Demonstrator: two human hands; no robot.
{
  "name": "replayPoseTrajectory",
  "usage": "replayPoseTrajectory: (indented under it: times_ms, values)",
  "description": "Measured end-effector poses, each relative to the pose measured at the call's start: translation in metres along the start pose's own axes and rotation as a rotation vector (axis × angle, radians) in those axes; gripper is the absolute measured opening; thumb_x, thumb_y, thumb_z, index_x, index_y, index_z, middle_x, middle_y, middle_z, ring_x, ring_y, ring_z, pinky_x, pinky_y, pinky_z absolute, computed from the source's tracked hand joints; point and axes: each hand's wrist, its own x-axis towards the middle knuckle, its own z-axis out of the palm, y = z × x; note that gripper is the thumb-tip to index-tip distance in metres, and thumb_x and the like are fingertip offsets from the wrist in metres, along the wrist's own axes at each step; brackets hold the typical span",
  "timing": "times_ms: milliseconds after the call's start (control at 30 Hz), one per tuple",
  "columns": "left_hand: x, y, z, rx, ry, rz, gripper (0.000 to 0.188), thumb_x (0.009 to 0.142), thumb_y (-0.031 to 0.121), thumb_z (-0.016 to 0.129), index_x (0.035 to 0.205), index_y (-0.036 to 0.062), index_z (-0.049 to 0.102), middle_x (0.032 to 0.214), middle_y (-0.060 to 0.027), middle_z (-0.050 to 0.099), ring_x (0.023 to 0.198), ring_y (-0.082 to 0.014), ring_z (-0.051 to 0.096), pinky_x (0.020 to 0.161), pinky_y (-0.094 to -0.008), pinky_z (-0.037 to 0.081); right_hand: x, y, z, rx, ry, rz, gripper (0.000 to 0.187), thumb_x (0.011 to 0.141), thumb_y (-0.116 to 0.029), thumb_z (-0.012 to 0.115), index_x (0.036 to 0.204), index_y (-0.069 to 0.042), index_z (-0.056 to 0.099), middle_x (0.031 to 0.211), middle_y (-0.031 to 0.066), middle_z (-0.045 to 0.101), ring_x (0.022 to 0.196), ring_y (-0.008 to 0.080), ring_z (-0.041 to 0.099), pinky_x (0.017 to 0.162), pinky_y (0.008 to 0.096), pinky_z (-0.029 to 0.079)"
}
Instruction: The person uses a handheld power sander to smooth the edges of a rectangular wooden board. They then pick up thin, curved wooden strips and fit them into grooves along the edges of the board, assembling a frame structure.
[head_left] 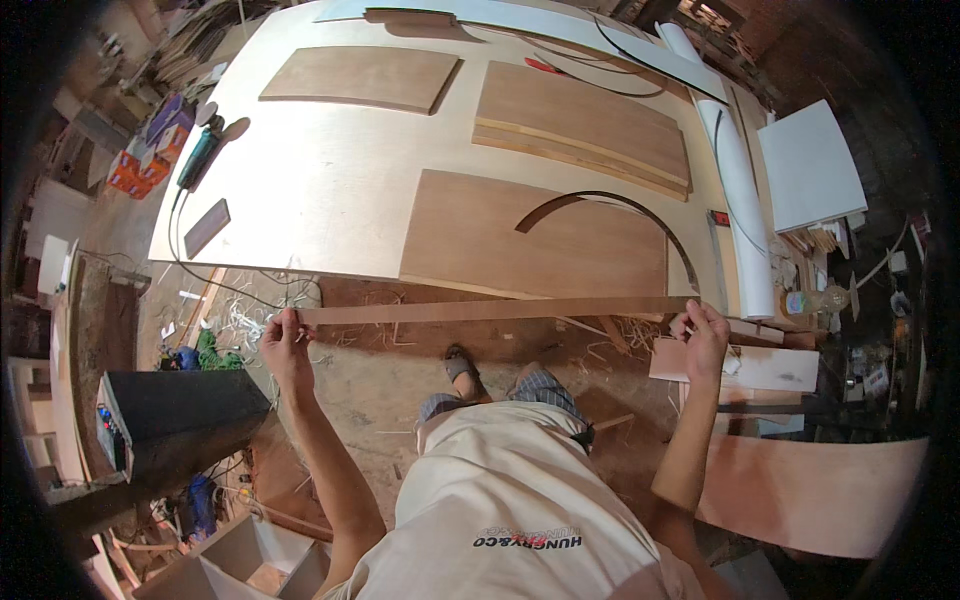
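A long, thin brown strip, like edge banding (490,310), is stretched level in front of me, just off the near edge of the worktable (300,210). My left hand (288,340) pinches its left end, and my right hand (702,328) pinches the right end. Beyond the strip, a brown wood panel (470,240) lies at the table's near edge. A curved dark strip (580,194) rests on that panel, its tail running down toward my right hand.
More wood panels (360,78) and a stack of boards (580,115) lie farther back. An angle grinder (200,155) with a trailing cord and a small block (207,228) sit at left. White rolls (740,220) line the right side. Shavings (240,320) litter the floor beside a black box (180,415).
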Motion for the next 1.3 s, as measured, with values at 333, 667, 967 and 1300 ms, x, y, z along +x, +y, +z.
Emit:
replayPoseTrajectory:
  times_ms: [333,667,967,1300]
  values:
    - [-0.040,0.031,0.018,0.123,-0.027,0.079,0.024,0.098,0.024,0.062,0.090,0.0023,0.067,0.077,-0.0037,0.065,0.065,-0.0122,0.061,0.060,-0.0266,0.050,0.004,-0.009,-0.031,-0.070,0.059,-0.057,0.020,0.091,-0.020,0.069,0.078,-0.007,0.062,0.069,0.0000,0.055,0.058,0.0094,0.050,0.050,0.0236,0.038]
    - [-0.092,0.052,0.042,0.297,-0.260,0.026,0.021,0.097,0.018,0.061,0.095,-0.0021,0.067,0.088,-0.0063,0.069,0.077,-0.0141,0.065,0.072,-0.0296,0.054,-0.008,-0.007,-0.097,0.017,0.102,-0.091,0.022,0.092,-0.020,0.066,0.079,-0.006,0.056,0.068,0.0006,0.051,0.053,0.0104,0.045,0.048,0.0249,0.034]
    - [-0.146,0.075,0.084,0.214,-0.385,-0.023,0.021,0.087,0.006,0.072,0.105,-0.0005,0.065,0.095,-0.0055,0.069,0.085,-0.0130,0.066,0.079,-0.0283,0.053,-0.012,0.013,-0.163,0.018,0.225,-0.080,0.019,0.090,-0.023,0.070,0.082,-0.010,0.059,0.070,-0.0023,0.052,0.060,0.0075,0.048,0.051,0.0222,0.036]
    - [-0.154,0.052,0.115,0.138,-0.327,-0.105,0.017,0.092,0.010,0.067,0.105,-0.0009,0.064,0.086,-0.0027,0.066,0.075,-0.0102,0.062,0.069,-0.0225,0.051,-0.022,0.019,-0.189,0.056,0.258,-0.135,0.015,0.094,-0.020,0.067,0.085,-0.012,0.058,0.071,-0.0028,0.051,0.060,0.0068,0.046,0.051,0.0223,0.032]
